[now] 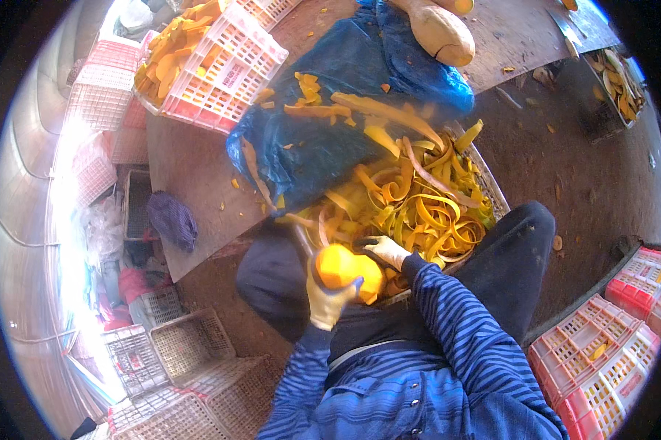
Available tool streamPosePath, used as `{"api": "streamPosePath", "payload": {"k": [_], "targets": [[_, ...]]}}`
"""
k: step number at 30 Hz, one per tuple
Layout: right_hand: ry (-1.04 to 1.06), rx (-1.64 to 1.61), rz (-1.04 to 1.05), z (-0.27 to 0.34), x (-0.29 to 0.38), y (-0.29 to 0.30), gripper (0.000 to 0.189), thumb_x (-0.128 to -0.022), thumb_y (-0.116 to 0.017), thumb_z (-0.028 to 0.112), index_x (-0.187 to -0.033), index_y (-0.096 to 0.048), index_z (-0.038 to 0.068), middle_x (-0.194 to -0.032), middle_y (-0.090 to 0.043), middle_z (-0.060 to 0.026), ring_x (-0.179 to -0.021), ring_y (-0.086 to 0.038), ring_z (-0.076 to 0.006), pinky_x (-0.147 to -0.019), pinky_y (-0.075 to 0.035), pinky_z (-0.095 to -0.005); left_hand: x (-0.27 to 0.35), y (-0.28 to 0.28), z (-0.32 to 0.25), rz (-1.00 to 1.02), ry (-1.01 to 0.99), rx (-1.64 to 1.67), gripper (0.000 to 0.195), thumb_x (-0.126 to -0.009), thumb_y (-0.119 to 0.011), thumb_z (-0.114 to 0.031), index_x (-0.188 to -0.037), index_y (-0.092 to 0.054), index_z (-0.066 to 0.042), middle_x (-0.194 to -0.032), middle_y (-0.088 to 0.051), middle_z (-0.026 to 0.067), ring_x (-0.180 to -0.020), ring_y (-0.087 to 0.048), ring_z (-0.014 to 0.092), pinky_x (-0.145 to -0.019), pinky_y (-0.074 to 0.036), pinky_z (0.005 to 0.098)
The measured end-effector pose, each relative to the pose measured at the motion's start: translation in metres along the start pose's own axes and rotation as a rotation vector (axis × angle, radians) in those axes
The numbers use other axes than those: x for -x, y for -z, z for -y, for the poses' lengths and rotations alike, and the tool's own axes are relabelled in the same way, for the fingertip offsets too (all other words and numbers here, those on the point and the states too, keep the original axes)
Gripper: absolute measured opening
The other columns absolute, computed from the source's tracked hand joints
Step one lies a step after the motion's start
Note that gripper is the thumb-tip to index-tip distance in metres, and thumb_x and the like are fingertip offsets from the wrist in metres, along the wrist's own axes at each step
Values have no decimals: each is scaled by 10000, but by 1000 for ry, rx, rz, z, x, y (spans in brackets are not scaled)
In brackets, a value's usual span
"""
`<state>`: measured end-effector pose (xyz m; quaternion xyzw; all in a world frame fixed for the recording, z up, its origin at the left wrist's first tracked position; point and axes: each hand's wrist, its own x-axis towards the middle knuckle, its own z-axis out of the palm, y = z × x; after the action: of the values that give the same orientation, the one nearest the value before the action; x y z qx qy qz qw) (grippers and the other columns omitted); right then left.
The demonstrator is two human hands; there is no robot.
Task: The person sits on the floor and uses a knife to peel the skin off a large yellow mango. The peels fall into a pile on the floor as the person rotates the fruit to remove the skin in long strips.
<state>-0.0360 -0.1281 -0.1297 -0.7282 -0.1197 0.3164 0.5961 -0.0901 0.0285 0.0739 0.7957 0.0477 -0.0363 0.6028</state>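
My left hand, in a pale glove with bluish fingertips, grips a peeled orange squash piece from below and the left. Just to the right of the squash, my right hand is gloved too and its fingers are curled. A dark patch shows at its fingertips; whether it is a tool held there cannot be made out. Beneath and beyond both hands, a crate between my knees is heaped with curled yellow-orange peel strips. More peel lies on the blue plastic sheet over its far side.
A crate of peeled orange pieces stands at upper left. An unpeeled squash lies on the far board. Plastic crates line the left, others the right. A purple mesh bag rests on the left board.
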Motion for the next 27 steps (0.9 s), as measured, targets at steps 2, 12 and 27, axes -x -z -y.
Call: {"api": "streamPosePath", "payload": {"k": [2,12,27], "targets": [[-192,-300,-97,-2,2,0,445,-996,-598,252,-1347,-657,-15,-1337,-692,-194,-1181,-665,-266,-1052,-492,-316,-29,-4,2,-14,67,100,844,-686,-947,-94,-1396,-498,-17,-1271,-614,90,-1114,-639,209,-990,-539,360],[151,240,13,-14,12,-3,431,-923,-583,53,-1349,-644,21,-1432,-609,-214,-1216,-644,-340,-1008,-547,-365,-79,59,73,-429,176,344,424,-900,-761,-34,-1288,-609,40,-1168,-711,127,-997,-724,248,-965,-581,395],[103,-823,-492,114,18,58,437,-988,-649,123,-1415,-626,38,-1153,-709,-37,-870,-623,-89,-741,-469,-205,-273,81,-52,3,251,397,525,-799,-837,-256,-1225,-669,0,-1112,-701,105,-1008,-689,252,-930,-570,392]]}}
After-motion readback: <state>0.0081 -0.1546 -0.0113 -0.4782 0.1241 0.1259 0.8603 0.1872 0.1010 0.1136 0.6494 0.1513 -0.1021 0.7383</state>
